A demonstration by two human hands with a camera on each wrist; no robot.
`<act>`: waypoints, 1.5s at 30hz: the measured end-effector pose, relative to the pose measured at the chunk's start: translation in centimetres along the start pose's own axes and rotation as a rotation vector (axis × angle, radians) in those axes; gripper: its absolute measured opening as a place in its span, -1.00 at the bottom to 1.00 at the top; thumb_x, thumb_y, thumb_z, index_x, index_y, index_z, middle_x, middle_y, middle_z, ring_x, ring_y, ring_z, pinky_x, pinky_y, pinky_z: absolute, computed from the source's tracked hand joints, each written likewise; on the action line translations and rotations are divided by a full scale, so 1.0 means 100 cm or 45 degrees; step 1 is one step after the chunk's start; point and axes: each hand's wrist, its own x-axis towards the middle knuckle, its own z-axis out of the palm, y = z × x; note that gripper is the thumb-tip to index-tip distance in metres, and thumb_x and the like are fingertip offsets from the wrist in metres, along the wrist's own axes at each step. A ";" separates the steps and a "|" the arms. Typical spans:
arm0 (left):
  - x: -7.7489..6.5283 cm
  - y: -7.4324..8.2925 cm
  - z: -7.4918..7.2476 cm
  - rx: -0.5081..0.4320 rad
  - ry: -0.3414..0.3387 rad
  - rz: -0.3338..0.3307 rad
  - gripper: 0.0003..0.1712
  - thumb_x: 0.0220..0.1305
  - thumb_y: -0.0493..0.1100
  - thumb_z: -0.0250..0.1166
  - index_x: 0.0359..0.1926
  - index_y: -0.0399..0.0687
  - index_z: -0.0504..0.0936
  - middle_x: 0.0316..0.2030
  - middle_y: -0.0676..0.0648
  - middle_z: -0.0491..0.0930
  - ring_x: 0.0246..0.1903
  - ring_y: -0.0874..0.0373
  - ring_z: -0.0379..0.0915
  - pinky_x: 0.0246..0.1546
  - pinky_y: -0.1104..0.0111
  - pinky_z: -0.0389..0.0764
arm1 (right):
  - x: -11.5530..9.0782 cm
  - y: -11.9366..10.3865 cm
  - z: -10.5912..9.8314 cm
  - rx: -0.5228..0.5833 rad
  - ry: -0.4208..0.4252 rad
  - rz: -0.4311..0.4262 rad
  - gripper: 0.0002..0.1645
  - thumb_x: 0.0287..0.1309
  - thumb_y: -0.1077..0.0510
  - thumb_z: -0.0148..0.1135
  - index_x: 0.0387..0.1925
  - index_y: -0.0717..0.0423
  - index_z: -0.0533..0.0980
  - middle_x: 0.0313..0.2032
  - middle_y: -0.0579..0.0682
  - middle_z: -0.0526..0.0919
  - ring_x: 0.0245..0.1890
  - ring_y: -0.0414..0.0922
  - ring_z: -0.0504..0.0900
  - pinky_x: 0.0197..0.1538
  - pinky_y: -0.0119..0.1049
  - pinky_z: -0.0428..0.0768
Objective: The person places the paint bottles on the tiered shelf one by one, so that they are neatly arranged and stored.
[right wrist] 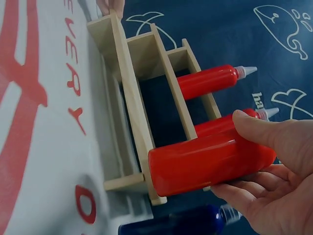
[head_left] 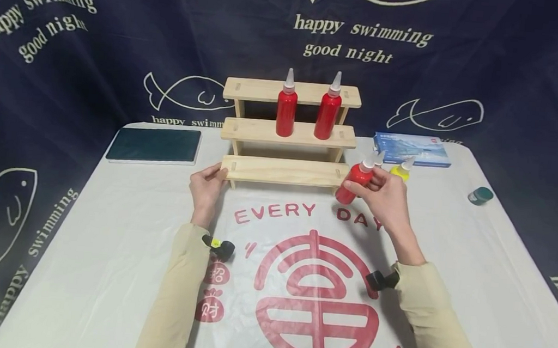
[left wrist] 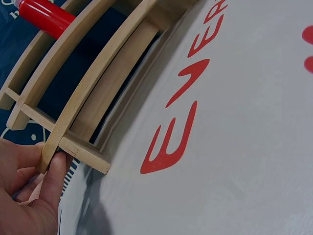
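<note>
My right hand [head_left: 387,196] grips a red squeeze bottle [head_left: 354,182] with a pointed white cap, tilted, at the right end of the lowest tier of a wooden three-tier shelf [head_left: 284,170]. In the right wrist view the thumb and fingers lie round the upper part of this bottle [right wrist: 205,161], its base by the shelf's edge. My left hand [head_left: 206,187] pinches the left end of that same tier, thumb below and fingers above in the left wrist view. Two more red bottles, one left [head_left: 286,112] and one right [head_left: 328,115], stand upright on the middle tier.
Behind my right hand stands a yellow bottle [head_left: 400,171], mostly hidden. A dark blue bottle [right wrist: 176,221] shows low in the right wrist view. A blue box [head_left: 413,150] lies at the back right, a small green-lidded jar [head_left: 480,196] further right, a dark flat tablet-like object [head_left: 154,145] back left.
</note>
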 end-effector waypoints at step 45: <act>-0.002 -0.002 0.002 0.026 0.022 0.043 -0.64 0.26 -0.29 0.30 0.08 -0.27 0.63 0.00 -0.29 0.65 -0.07 -0.01 0.64 -0.19 0.49 0.71 | 0.052 -0.010 0.046 0.083 0.015 -0.047 -0.36 0.14 0.14 0.40 0.23 0.24 0.43 0.11 0.21 0.60 0.10 0.07 0.57 0.28 -0.10 0.53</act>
